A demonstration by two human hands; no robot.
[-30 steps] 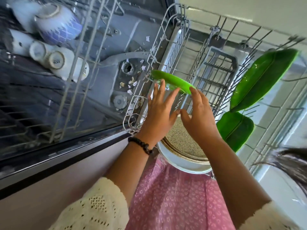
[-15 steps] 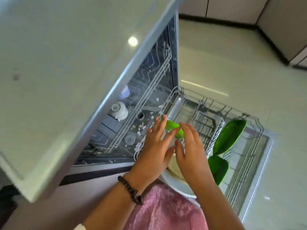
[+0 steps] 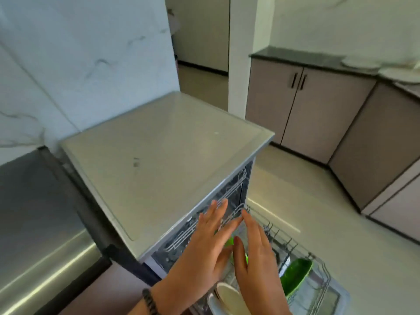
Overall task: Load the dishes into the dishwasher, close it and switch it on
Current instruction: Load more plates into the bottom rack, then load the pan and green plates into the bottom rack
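The dishwasher [image 3: 172, 155] stands open, its lower rack [image 3: 318, 276] pulled out at the bottom right. My left hand [image 3: 204, 253] and my right hand [image 3: 256, 258] hover side by side over the rack with fingers straight, holding nothing. A green plate [image 3: 229, 241] shows as a sliver between them, mostly hidden. Another green plate [image 3: 295, 276] stands upright in the rack to the right. A white plate [image 3: 227, 296] stands on edge in the rack just below my hands. The upper rack [image 3: 227, 214] sits inside the machine.
A steel appliance [image 3: 38, 223] adjoins the dishwasher on the left. Beige cabinets [image 3: 306, 110] under a dark counter carrying white plates [image 3: 361, 62] line the far right. Pale floor [image 3: 318, 212] lies beyond the rack.
The view has risen from the rack to the whole dishwasher and kitchen. Both hands have come off the green plate, which stays in the rack, and have lifted slightly.
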